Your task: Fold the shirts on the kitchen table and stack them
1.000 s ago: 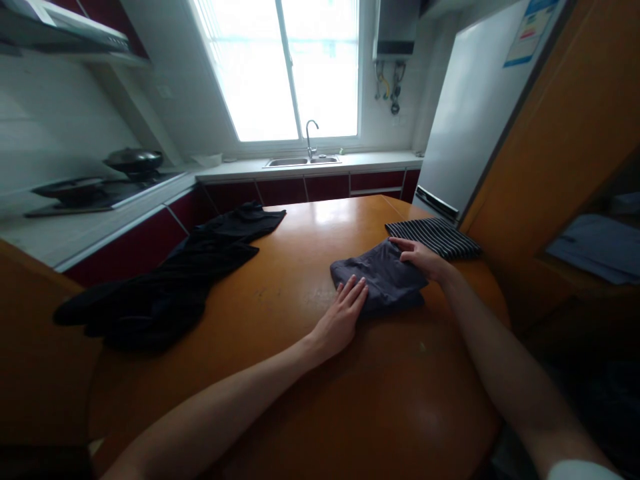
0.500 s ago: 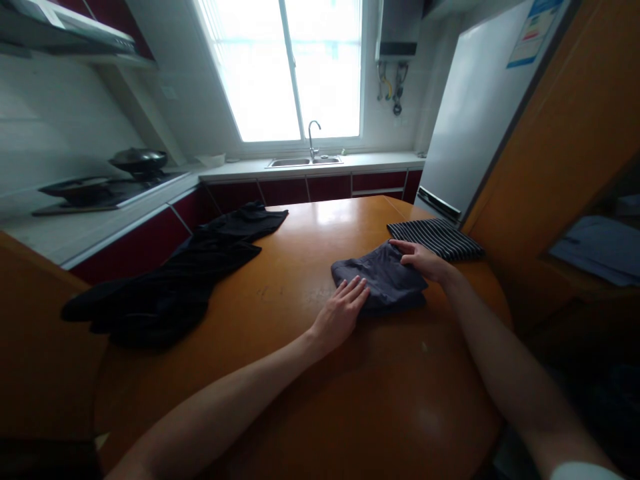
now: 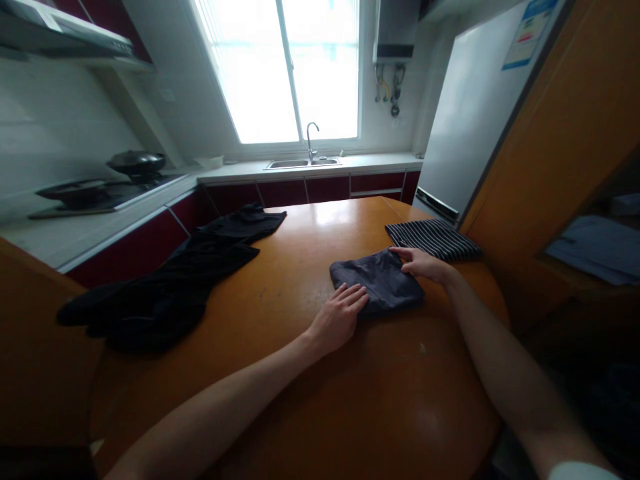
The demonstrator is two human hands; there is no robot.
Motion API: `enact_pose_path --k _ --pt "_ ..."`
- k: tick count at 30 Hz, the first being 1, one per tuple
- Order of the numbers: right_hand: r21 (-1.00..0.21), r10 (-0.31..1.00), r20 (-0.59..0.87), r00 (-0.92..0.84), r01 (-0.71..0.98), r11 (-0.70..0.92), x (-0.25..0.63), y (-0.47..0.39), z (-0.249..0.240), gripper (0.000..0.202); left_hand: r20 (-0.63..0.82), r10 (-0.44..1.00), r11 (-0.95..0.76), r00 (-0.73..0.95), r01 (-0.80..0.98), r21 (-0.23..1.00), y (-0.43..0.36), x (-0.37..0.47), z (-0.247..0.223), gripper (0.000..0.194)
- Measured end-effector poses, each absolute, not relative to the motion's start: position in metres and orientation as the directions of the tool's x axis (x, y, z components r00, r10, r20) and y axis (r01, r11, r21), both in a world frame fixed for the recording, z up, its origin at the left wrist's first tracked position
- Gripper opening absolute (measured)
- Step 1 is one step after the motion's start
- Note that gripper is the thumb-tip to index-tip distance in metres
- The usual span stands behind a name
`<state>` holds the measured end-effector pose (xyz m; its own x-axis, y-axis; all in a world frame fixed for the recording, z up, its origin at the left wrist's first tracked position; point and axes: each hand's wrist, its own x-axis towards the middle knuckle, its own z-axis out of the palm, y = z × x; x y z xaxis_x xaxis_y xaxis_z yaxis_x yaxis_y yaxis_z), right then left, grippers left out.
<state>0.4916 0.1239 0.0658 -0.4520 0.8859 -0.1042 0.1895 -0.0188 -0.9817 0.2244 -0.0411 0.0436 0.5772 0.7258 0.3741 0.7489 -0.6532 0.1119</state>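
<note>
A folded dark grey cloth (image 3: 387, 283) lies on the wooden table (image 3: 300, 267). My left hand (image 3: 340, 317) rests with its fingers laid on the cloth's near left edge. At the upper right corner of the cloth is my right hand (image 3: 425, 263), its index finger stretched along the edge and its thumb apart below; the other fingers are partly hidden. Just behind my right hand, a folded black-and-white striped cloth (image 3: 435, 238) sits on the table.
Dark garments (image 3: 185, 273) are spread along the table's left side. Beyond the table are a counter with a sink (image 3: 295, 163) and a stove (image 3: 125, 190) with pans at the left. A fridge (image 3: 470, 107) stands at the right, beside shelves with folded cloth (image 3: 597, 248).
The back edge of the grey cloth now lies flatter, and my right hand has lowered slightly at its corner. My left hand has hardly moved. The view has shifted a little.
</note>
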Motion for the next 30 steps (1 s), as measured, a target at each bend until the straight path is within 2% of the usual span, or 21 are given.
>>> enact_pose_path --k 7,10,12,14,16,18,21,24,26,30 --pt "-0.957 0.908 -0.109 -0.404 0.290 0.014 0.492 0.123 0.065 0.078 0.366 0.728 -0.660 0.580 0.737 0.144 -0.042 0.223 0.044 0.059" --pt "-0.909 0.963 -0.070 -0.260 0.413 0.045 0.490 0.128 0.064 0.057 0.400 0.727 -0.662 0.558 0.725 0.192 -0.045 0.225 0.048 0.055" --pt "-0.856 0.992 0.037 -0.123 0.508 0.095 0.482 0.129 0.062 0.042 0.451 0.728 -0.658 0.516 0.709 0.251 -0.045 0.226 0.051 0.048" --pt "-0.768 0.978 0.198 -0.067 0.609 0.197 0.468 0.126 0.061 0.034 0.520 0.739 -0.640 0.429 0.690 0.339 -0.039 0.225 0.052 0.041" --pt "-0.642 0.919 0.361 -0.159 0.672 0.368 0.449 0.119 0.057 0.035 0.573 0.759 -0.602 0.311 0.670 0.435 -0.028 0.221 0.050 0.038" --pt "-0.512 0.844 0.420 -0.335 0.681 0.525 0.432 0.113 0.049 0.043 0.578 0.788 -0.551 0.212 0.662 0.509 -0.014 0.216 0.045 0.040" --pt "-0.400 0.843 0.267 -0.467 0.742 0.538 0.421 0.111 0.034 0.056 0.490 0.852 -0.468 0.187 0.693 0.548 0.003 0.206 0.034 0.040" --pt "-0.344 0.909 0.114 -0.400 0.843 0.414 0.426 0.122 0.021 0.063 0.372 0.899 -0.412 0.232 0.737 0.536 0.009 0.199 0.028 0.041" --pt "-0.336 0.929 0.089 -0.359 0.867 0.368 0.431 0.130 0.016 0.065 0.345 0.909 -0.396 0.235 0.746 0.535 0.008 0.198 0.028 0.040" --pt "-0.335 0.933 0.088 -0.349 0.872 0.358 0.434 0.139 0.012 0.066 0.421 0.867 -0.465 0.267 0.737 0.491 0.000 0.204 0.039 0.038"
